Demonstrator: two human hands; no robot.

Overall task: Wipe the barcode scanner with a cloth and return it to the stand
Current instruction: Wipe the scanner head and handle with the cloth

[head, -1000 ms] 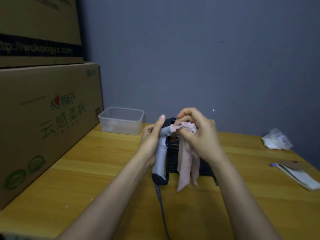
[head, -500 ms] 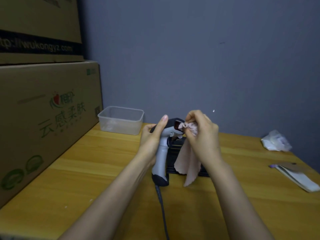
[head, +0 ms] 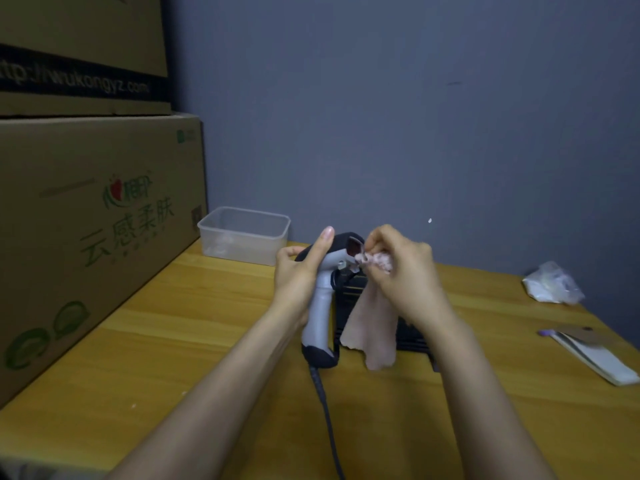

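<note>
My left hand (head: 298, 271) grips the grey and black barcode scanner (head: 320, 313) by its handle and holds it upright above the wooden table (head: 173, 341). The scanner's cable (head: 327, 410) hangs down toward me. My right hand (head: 401, 271) pinches a bunched pink cloth (head: 372, 323) against the scanner's front window, and the rest of the cloth hangs loose below. A black stand (head: 412, 336) sits on the table right behind the scanner, mostly hidden by the cloth and my right wrist.
Large stacked cardboard boxes (head: 86, 220) line the left side. A clear plastic tub (head: 244, 235) stands at the back left by the grey wall. A crumpled plastic bag (head: 552, 282) and a flat white packet (head: 595, 358) lie at the right.
My right hand has slid the bunched cloth from the top of the scanner head to its front window. The hanging part of the cloth has swung right. The left hand keeps its grip.
</note>
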